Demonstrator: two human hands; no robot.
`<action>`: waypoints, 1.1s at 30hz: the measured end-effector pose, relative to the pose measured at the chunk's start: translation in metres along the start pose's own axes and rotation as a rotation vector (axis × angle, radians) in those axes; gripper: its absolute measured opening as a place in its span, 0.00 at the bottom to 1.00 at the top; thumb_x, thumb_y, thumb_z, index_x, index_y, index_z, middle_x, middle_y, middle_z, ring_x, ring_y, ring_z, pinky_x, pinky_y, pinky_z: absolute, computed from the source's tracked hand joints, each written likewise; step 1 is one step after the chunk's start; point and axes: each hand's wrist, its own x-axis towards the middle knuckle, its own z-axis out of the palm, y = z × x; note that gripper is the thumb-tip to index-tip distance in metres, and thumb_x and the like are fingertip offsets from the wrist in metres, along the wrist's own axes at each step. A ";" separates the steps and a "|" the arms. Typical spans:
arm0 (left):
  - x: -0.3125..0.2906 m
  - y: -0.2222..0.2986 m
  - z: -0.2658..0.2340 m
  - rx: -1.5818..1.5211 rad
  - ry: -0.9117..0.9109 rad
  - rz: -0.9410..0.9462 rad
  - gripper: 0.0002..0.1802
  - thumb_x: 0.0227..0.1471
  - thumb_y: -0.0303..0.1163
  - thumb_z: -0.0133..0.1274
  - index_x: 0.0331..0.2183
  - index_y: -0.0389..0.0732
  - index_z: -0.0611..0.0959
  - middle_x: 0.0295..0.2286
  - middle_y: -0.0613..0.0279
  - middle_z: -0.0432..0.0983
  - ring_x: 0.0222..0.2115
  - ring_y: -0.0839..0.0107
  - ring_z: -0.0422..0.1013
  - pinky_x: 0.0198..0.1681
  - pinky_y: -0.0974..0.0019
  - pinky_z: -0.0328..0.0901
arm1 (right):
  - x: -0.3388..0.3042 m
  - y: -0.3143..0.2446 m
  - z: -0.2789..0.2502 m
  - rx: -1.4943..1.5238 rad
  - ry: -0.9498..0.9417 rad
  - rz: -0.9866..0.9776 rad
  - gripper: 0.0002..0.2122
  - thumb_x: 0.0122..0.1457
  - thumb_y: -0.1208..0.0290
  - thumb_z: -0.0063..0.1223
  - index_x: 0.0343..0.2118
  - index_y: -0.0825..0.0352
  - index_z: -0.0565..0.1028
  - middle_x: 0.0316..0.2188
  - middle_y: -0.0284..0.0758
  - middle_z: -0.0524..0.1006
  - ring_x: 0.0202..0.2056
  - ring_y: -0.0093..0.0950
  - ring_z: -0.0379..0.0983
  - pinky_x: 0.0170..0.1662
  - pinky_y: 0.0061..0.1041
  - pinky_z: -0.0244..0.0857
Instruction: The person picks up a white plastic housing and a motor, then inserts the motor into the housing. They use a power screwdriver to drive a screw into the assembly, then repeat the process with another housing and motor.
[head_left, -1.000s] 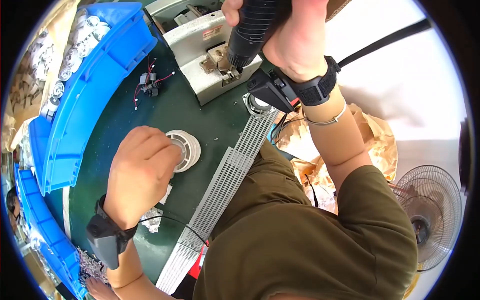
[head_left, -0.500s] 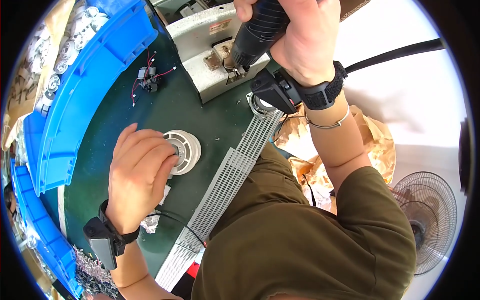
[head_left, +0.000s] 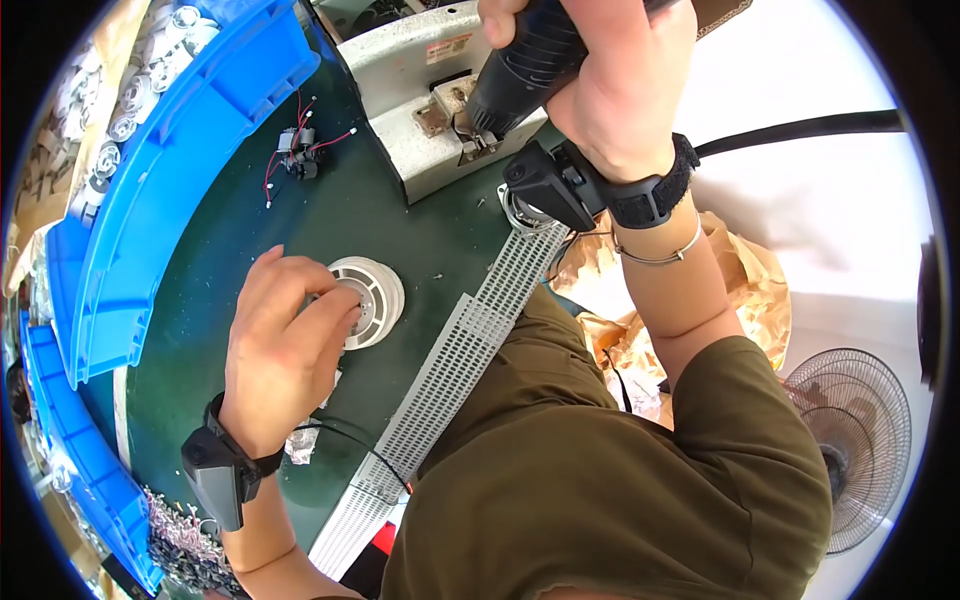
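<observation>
My right hand (head_left: 625,100) is closed around a black electric screwdriver (head_left: 525,65), tilted down. Its tip meets the pick-up spot of a grey metal screw feeder (head_left: 430,150). Nearer to me, my left hand (head_left: 285,335) is closed at the left side of a round white plastic part (head_left: 378,310) with a spoked face, lying on the green bench mat (head_left: 240,230). Thumb and forefinger pinch together over its face, hiding that side of it. Whether a small piece sits between the fingertips is hidden.
Blue bins (head_left: 190,160) with white parts line the left. Small motors with red wires (head_left: 297,150) lie behind my left hand. A perforated metal strip (head_left: 450,375) edges the bench, a round metal-rimmed part (head_left: 520,210) at its far end. A fan (head_left: 850,450) stands right.
My left thumb and forefinger have shifted slightly up and further over the white part's face. The screwdriver stays at the feeder; the view has shifted a little.
</observation>
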 end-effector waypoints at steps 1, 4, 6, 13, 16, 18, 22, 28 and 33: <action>0.000 -0.001 0.000 -0.019 0.009 -0.001 0.09 0.36 0.23 0.59 0.27 0.38 0.78 0.28 0.60 0.70 0.33 0.61 0.70 0.44 0.50 0.64 | 0.003 0.006 -0.001 -0.001 0.002 0.001 0.18 0.49 0.67 0.62 0.38 0.71 0.68 0.24 0.30 0.70 0.20 0.18 0.65 0.24 0.16 0.60; -0.001 0.002 0.001 -0.067 0.021 -0.057 0.10 0.36 0.22 0.59 0.27 0.38 0.79 0.29 0.60 0.71 0.33 0.60 0.70 0.46 0.49 0.62 | 0.011 0.019 -0.004 0.278 -0.114 -0.145 0.20 0.48 0.66 0.62 0.39 0.72 0.67 0.24 0.31 0.70 0.20 0.18 0.66 0.24 0.16 0.60; -0.003 0.003 -0.002 -0.096 0.010 -0.074 0.10 0.36 0.21 0.57 0.29 0.37 0.79 0.30 0.58 0.71 0.35 0.58 0.70 0.47 0.48 0.61 | 0.011 0.018 -0.004 0.244 -0.132 -0.142 0.21 0.48 0.65 0.63 0.39 0.72 0.67 0.25 0.32 0.70 0.20 0.19 0.66 0.24 0.16 0.61; -0.007 0.000 -0.015 -0.073 0.131 -0.096 0.11 0.40 0.22 0.56 0.31 0.34 0.79 0.35 0.54 0.73 0.41 0.56 0.70 0.53 0.48 0.57 | 0.008 0.018 -0.006 0.196 -0.102 -0.106 0.21 0.49 0.65 0.62 0.40 0.73 0.67 0.27 0.33 0.70 0.20 0.19 0.67 0.24 0.16 0.62; -0.013 -0.001 -0.018 -0.059 0.173 -0.134 0.10 0.41 0.23 0.55 0.31 0.34 0.79 0.35 0.53 0.73 0.42 0.56 0.70 0.53 0.48 0.57 | 0.007 0.014 -0.005 0.213 -0.114 -0.119 0.21 0.49 0.65 0.62 0.40 0.73 0.67 0.27 0.33 0.70 0.21 0.19 0.67 0.23 0.16 0.62; -0.017 -0.002 -0.019 -0.056 0.173 -0.149 0.09 0.43 0.23 0.55 0.32 0.34 0.79 0.36 0.54 0.73 0.42 0.57 0.70 0.53 0.49 0.58 | -0.002 0.004 -0.001 0.037 0.020 -0.009 0.21 0.49 0.64 0.62 0.40 0.73 0.67 0.27 0.33 0.71 0.21 0.19 0.67 0.23 0.16 0.62; -0.020 0.000 -0.018 -0.061 0.191 -0.187 0.09 0.43 0.24 0.55 0.32 0.33 0.79 0.36 0.53 0.73 0.42 0.57 0.70 0.53 0.49 0.58 | 0.007 0.016 -0.006 0.261 -0.109 -0.083 0.21 0.50 0.64 0.61 0.41 0.73 0.67 0.28 0.33 0.71 0.21 0.19 0.67 0.23 0.16 0.62; -0.026 -0.002 -0.018 -0.058 0.239 -0.229 0.09 0.43 0.24 0.56 0.32 0.34 0.79 0.35 0.53 0.74 0.40 0.57 0.71 0.52 0.50 0.59 | 0.000 0.006 -0.002 0.053 -0.008 -0.016 0.21 0.50 0.64 0.61 0.41 0.72 0.67 0.26 0.33 0.71 0.21 0.18 0.67 0.23 0.16 0.61; -0.023 -0.003 -0.021 -0.073 0.236 -0.234 0.09 0.45 0.25 0.55 0.32 0.33 0.79 0.37 0.52 0.74 0.42 0.58 0.70 0.53 0.50 0.58 | -0.001 -0.002 -0.003 -0.019 -0.051 0.134 0.15 0.50 0.68 0.60 0.37 0.70 0.69 0.22 0.29 0.71 0.20 0.16 0.66 0.23 0.14 0.59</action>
